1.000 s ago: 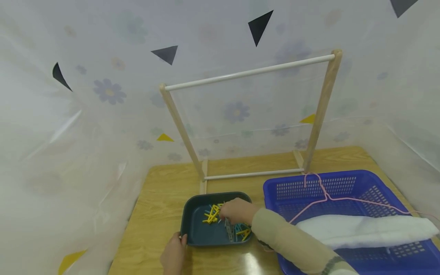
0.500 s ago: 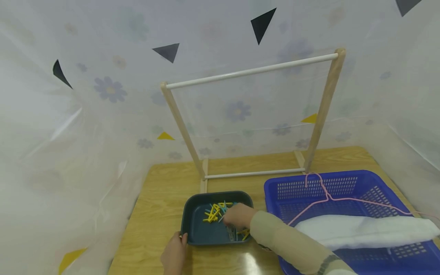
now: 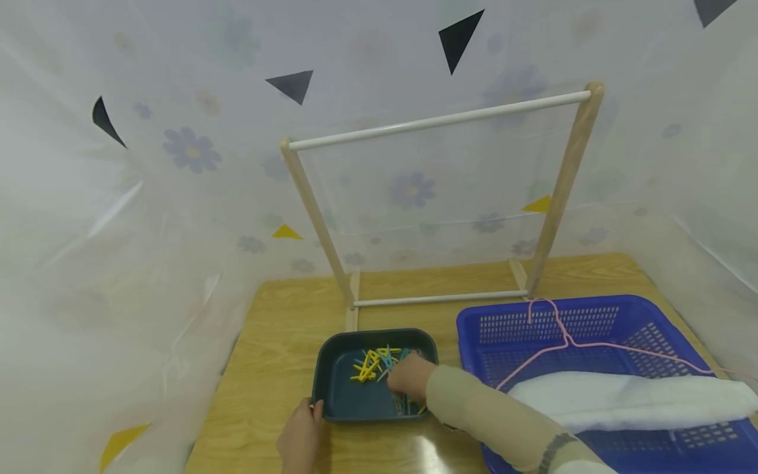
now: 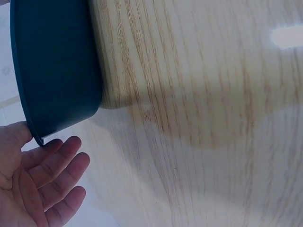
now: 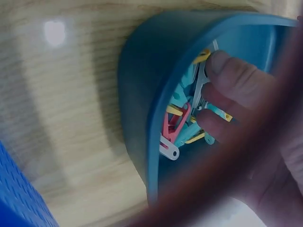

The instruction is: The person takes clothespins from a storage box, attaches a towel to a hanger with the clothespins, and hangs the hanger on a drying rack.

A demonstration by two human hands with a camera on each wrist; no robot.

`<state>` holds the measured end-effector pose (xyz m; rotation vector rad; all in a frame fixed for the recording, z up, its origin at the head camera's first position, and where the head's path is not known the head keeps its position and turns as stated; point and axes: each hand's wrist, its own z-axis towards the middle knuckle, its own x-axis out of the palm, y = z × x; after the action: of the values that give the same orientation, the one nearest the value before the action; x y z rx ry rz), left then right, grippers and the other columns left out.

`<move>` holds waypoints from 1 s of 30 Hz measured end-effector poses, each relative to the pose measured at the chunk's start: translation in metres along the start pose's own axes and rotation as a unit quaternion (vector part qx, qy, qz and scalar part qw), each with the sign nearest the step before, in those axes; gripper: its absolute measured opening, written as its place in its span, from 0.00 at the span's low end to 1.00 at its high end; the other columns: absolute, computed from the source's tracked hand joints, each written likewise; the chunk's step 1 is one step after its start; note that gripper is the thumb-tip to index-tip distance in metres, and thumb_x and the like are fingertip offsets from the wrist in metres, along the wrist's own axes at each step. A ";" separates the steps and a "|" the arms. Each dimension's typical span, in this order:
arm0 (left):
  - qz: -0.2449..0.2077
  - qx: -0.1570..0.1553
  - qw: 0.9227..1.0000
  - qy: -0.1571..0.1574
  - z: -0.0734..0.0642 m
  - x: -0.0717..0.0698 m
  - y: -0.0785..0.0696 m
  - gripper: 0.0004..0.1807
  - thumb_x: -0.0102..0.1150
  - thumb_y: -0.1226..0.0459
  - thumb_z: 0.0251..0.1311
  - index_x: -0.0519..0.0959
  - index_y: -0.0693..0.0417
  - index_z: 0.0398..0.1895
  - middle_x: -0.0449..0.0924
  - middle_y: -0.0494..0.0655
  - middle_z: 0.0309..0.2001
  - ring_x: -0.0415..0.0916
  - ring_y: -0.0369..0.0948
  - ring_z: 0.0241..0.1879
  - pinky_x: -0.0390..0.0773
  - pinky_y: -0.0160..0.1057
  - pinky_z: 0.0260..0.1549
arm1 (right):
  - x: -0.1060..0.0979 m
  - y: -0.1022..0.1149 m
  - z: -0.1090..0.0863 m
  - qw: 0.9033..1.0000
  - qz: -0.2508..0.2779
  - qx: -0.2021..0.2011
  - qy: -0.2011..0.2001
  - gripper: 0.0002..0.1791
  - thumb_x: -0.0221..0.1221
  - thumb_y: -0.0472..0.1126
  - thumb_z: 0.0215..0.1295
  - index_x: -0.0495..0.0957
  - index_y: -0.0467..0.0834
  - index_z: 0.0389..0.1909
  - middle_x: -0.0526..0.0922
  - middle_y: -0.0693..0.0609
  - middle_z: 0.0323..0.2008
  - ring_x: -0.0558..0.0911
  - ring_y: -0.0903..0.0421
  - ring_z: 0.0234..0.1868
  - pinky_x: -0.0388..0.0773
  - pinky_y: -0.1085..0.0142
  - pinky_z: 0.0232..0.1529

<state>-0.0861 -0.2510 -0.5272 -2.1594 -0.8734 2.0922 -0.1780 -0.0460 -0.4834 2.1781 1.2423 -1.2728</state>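
A dark teal plastic basin (image 3: pixel 349 411) stands on the wooden table, with yellow clothespins (image 3: pixel 367 366) and blue ones near its middle. My left hand (image 3: pixel 299 434) pinches its near left corner; in the left wrist view the thumb lies over the rim and the fingers (image 4: pixel 66 175) curl loosely beneath. My right hand (image 3: pixel 411 375) reaches down into the basin's right side. In the right wrist view its thumb and fingers close about a grey clothespin (image 5: pixel 200 80) among teal, yellow, white and red ones. From the head view the right fingertips are hidden by the hand.
To the right is a blue mesh basket (image 3: pixel 468 329) holding a pink hanger (image 3: pixel 566 340) and a folded white cloth (image 3: pixel 628 398). A wooden rack (image 3: pixel 562 191) with a white top bar (image 3: pixel 444 120) stands behind the basin. Patterned plastic sheeting (image 3: pixel 195 276) surrounds the table.
My right hand has shifted slightly right within the basin, covering more of the clothespins there. The left hand keeps its hold on the corner. The head view has tilted a little.
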 end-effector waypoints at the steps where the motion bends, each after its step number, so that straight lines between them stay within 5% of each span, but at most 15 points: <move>1: 0.000 0.000 1.000 0.000 0.000 0.000 0.000 0.16 0.49 0.57 0.62 0.75 0.62 0.40 0.79 0.50 0.28 0.76 0.46 0.26 0.72 0.48 0.20 | -0.001 0.000 0.000 1.000 -0.002 0.001 0.000 0.20 0.71 0.39 0.40 0.79 0.61 0.34 0.79 0.64 0.34 0.77 0.61 0.40 0.69 0.53 0.50; 6: -0.002 -0.008 1.000 0.004 0.001 0.000 0.000 0.16 0.49 0.57 0.62 0.75 0.62 0.40 0.78 0.49 0.28 0.76 0.46 0.27 0.72 0.48 0.21 | -0.007 0.000 -0.002 1.000 -0.019 0.000 -0.021 0.19 0.73 0.43 0.35 0.78 0.59 0.30 0.77 0.64 0.28 0.76 0.64 0.32 0.75 0.65 0.37; 10: 0.001 -0.019 1.000 0.013 0.002 0.000 0.000 0.16 0.48 0.56 0.62 0.75 0.61 0.40 0.78 0.50 0.29 0.76 0.47 0.28 0.72 0.49 0.22 | -0.006 0.003 -0.003 0.998 -0.047 0.000 -0.037 0.18 0.73 0.44 0.34 0.78 0.59 0.28 0.77 0.63 0.26 0.76 0.64 0.29 0.76 0.63 0.34; 16: 0.001 -0.020 1.000 0.015 0.001 0.000 -0.001 0.17 0.48 0.56 0.62 0.75 0.62 0.41 0.79 0.50 0.30 0.77 0.47 0.29 0.72 0.49 0.22 | 0.004 0.009 -0.002 0.990 -0.120 -0.019 -0.076 0.05 0.65 0.41 0.48 0.78 0.53 0.24 0.75 0.59 0.19 0.69 0.64 0.19 0.72 0.70 0.22; 23: -0.002 -0.013 1.000 0.014 -0.002 -0.002 -0.002 0.17 0.47 0.56 0.63 0.75 0.62 0.42 0.78 0.50 0.30 0.77 0.47 0.29 0.72 0.48 0.22 | 0.010 0.012 -0.002 0.984 -0.162 -0.008 -0.073 0.17 0.61 0.43 0.55 0.76 0.52 0.48 0.80 0.58 0.29 0.67 0.65 0.16 0.70 0.70 0.14; 30: -0.001 -0.014 1.000 0.009 -0.002 0.000 -0.001 0.18 0.47 0.55 0.63 0.75 0.62 0.42 0.79 0.51 0.31 0.77 0.49 0.31 0.73 0.49 0.23 | 0.015 0.013 0.006 0.986 -0.158 0.017 -0.047 0.16 0.59 0.44 0.57 0.76 0.57 0.48 0.79 0.60 0.29 0.68 0.64 0.17 0.71 0.68 0.19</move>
<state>-0.0846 -0.2498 -0.5266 -2.1880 -0.9084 2.0679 -0.1673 -0.0494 -0.5006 1.9720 1.5841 -1.5084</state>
